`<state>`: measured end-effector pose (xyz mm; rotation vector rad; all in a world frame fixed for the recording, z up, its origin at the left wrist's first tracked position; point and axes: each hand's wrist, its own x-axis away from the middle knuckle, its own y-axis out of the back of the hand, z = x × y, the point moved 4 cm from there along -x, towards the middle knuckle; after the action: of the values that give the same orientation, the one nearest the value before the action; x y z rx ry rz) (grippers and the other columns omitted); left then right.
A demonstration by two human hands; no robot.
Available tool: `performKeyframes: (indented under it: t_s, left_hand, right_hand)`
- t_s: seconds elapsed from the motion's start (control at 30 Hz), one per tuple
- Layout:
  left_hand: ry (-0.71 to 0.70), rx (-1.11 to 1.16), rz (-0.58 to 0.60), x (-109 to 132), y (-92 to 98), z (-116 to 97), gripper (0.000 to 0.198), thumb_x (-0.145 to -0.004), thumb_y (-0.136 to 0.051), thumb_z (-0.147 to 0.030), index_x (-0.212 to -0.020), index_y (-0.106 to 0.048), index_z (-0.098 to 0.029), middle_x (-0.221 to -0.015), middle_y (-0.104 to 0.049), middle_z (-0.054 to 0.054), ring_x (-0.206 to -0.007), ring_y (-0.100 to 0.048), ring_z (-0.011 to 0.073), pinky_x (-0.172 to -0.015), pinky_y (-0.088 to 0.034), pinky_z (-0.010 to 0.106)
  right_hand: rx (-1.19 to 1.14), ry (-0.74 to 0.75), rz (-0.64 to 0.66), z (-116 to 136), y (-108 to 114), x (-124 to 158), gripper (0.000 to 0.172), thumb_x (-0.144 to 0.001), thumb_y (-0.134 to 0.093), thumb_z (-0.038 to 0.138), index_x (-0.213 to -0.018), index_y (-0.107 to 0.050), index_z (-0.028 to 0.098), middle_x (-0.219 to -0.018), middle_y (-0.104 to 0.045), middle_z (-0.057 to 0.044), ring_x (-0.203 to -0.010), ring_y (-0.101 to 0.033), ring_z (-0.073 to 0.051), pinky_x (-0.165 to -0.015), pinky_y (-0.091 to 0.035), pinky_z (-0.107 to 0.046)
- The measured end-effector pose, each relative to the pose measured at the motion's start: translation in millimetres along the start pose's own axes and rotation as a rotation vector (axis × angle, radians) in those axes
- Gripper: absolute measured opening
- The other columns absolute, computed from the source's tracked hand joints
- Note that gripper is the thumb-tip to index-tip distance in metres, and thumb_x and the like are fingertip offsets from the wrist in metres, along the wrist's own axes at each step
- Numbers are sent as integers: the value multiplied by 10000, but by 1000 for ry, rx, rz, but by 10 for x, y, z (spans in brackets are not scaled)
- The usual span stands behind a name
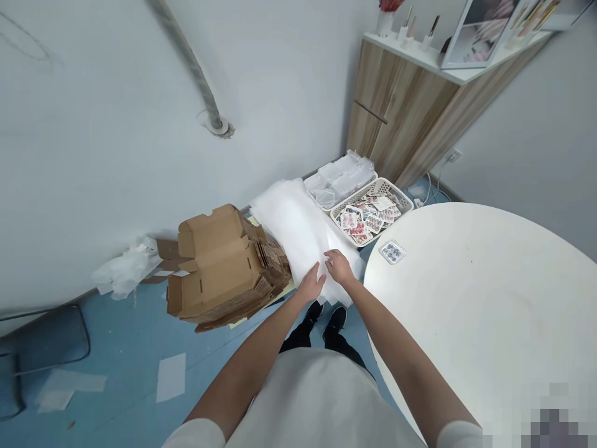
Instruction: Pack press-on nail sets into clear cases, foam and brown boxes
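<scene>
A thick stack of white, soft-looking sheets (291, 218), perhaps packing foam, lies in front of me. Over its near end is my left hand (311, 284), its thumb apart from the fingers and nothing visible in it. Close beside it, my right hand (339, 267) is also above the sheets, with fingers slightly bent and spread from the thumb. Whether either fingertip touches the top sheet is hard to tell. To the left of the sheets is a pile of flat, unfolded brown cardboard boxes (224, 252).
Behind the sheets stand a basket of printed cards (405, 198) and a basket of clear plastic cases (342, 177). A small clear case (392, 252) lies on the round white table (485, 298) at right. A wooden cabinet (401, 106) stands behind; a chair (46, 339) is at left.
</scene>
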<state>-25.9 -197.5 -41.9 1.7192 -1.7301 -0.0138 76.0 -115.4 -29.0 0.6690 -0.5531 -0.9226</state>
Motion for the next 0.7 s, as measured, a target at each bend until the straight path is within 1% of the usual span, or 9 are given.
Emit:
performKeyframes:
  t_s: [0.07,0.17,0.27,0.37,0.47,0.53,0.6,0.7]
  left_hand:
    - [-15,-18,-16,14,72,-26,560,-804,-424,-381,-1299,-307,-146,-1394,-277,98,-1295,-214,202,-1063,-165,334]
    - [-19,-51,-29,18,183,-68,573,-799,-426,-390,-1296,-300,-135,-1413,-219,116,-1315,-138,202,-1059,-154,331]
    - [6,-46,13,0,250,-113,601,-790,-424,-427,-1304,-273,-155,-1438,-125,114,-1318,-118,207,-1047,-167,316]
    - [34,-32,50,-33,255,-153,616,-792,-411,-449,-1307,-257,-148,-1441,-89,132,-1318,-110,223,-1043,-163,326]
    - [45,-37,73,-71,186,-194,632,-799,-398,-446,-1313,-229,-118,-1436,-69,164,-1321,-75,233,-1046,-141,335]
    - [38,-50,83,-95,108,-236,652,-798,-403,-442,-1320,-199,-109,-1435,-48,175,-1322,-47,237,-1049,-124,335]
    - [39,-53,90,-115,13,-292,673,-797,-406,-445,-1330,-158,-118,-1437,-20,171,-1322,-39,241,-1049,-128,340]
    - [21,-36,111,-140,-150,-407,700,-802,-398,-459,-1343,-96,-132,-1437,29,171,-1320,-58,249,-1039,-170,351]
  right_hand:
    - [8,28,-2,113,75,-4,380,-753,-377,75,-1079,-546,170,-1079,-544,-69,-975,-524,-156,-837,-413,-293]
    - [100,57,25,292,220,-12,474,-708,-362,15,-1117,-522,192,-1110,-531,-62,-982,-527,-157,-808,-422,-281]
    - [250,105,84,469,384,-10,535,-672,-385,3,-1155,-499,205,-1189,-493,-69,-992,-536,-185,-776,-429,-286]
    - [403,116,94,595,567,30,559,-661,-404,9,-1167,-492,229,-1258,-455,-62,-952,-566,-216,-723,-437,-306]
    - [482,90,60,645,749,148,584,-659,-409,11,-1186,-477,253,-1303,-422,-46,-891,-595,-217,-697,-436,-310]
    - [503,54,21,635,870,278,589,-671,-397,18,-1209,-459,250,-1325,-399,-45,-887,-598,-214,-700,-435,-309]
    - [499,2,-25,595,994,447,592,-684,-380,29,-1234,-437,240,-1342,-378,-46,-931,-583,-214,-712,-437,-301]
    - [455,-92,-121,484,1191,751,607,-694,-367,48,-1273,-386,229,-1351,-362,-50,-1025,-532,-209,-728,-447,-291]
